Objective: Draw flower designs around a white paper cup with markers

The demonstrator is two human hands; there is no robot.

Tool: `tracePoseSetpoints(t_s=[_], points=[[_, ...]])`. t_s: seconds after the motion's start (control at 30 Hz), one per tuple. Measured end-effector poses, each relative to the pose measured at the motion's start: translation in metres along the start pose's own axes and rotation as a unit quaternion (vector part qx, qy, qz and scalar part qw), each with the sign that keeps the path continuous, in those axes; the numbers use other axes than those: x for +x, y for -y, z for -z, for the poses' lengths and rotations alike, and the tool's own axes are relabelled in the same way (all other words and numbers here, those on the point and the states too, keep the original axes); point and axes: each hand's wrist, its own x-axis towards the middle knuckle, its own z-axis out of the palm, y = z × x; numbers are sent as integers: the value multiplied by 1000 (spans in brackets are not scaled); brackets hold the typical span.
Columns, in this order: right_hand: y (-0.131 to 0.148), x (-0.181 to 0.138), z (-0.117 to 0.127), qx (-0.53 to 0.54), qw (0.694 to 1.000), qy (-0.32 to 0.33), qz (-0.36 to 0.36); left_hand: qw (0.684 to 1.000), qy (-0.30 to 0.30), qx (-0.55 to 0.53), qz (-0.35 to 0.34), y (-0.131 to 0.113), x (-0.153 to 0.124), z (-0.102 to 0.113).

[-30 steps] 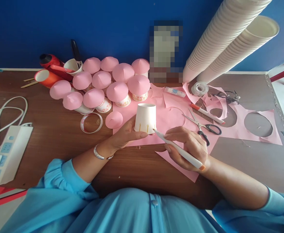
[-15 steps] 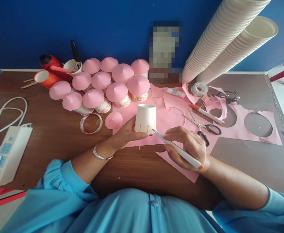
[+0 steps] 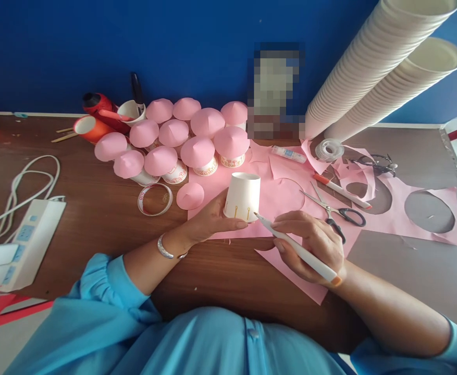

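In my left hand (image 3: 216, 216) is a white paper cup (image 3: 244, 194), its narrower end upward, with small yellow-brown loop-topped strokes near its lower rim. My left fingers are wrapped round its left side and underneath, the thumb along the bottom edge. My right hand (image 3: 310, 242) grips a white marker pen (image 3: 306, 258) with an orange end; its tip is at the cup's lower right side, and I cannot tell if it touches. Just left of the cup, a pink paper cone (image 3: 190, 196) lies on the table. Pink paper (image 3: 216, 182) spreads beneath both hands.
Several cone-topped cups (image 3: 198, 152) stand behind. Scissors (image 3: 332, 208), a red-and-white marker (image 3: 341, 191), a glue bottle (image 3: 288, 154) and clear tape (image 3: 329, 150) lie to the right. Tall cup stacks (image 3: 380, 67) lean at the wall. A tape ring (image 3: 140, 203) and power strip (image 3: 36, 245) are left.
The whole view has shifted, moving everything rightward and slightly down. The cup has turned a little in my left hand, its strokes now further left, and the pen tip is at its right edge.
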Motion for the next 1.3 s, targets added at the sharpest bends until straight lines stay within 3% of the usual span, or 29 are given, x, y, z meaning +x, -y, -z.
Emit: tracePoseSetpoints(t_s=[0.3,0.67,1.3], points=[[-1,0,-1,-19,1000,-12,1,1000,20,-1,5,-1,0,-2],[-3,-2,-3,-23,999,-25,-13,999,4,48,3,-1,1,-4],[-3,-2,-1,-16,1000,-25,1,1000,-4,4,4,-3,2,-2]])
